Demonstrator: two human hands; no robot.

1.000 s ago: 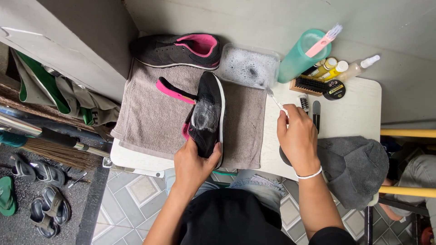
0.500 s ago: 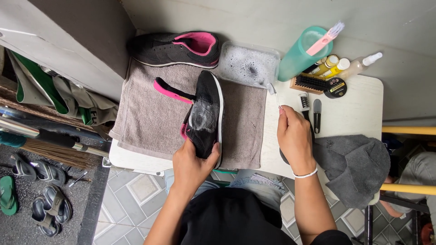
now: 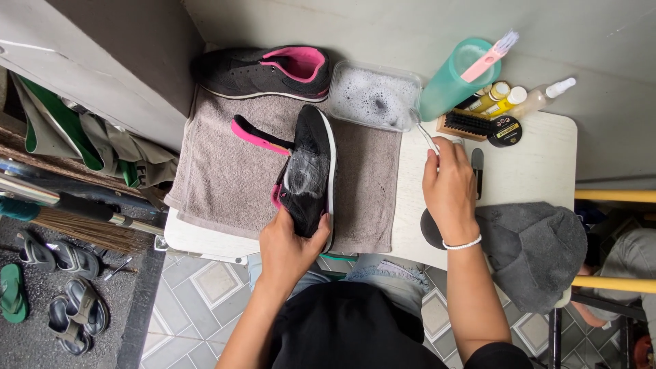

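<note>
On towel: left hand grips soapy black shoe; right hand pinches small brush beside suds tub.

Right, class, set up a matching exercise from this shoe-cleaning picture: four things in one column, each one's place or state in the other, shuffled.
Things
1. left hand
2. right hand
3. clear tub
4. second shoe

Places or states
A. holds foamy water
B. lies at the towel's far edge
C. grips the foamy black shoe
D. holds a thin brush handle by the tub

Pairs: 1-C, 2-D, 3-A, 4-B
</note>
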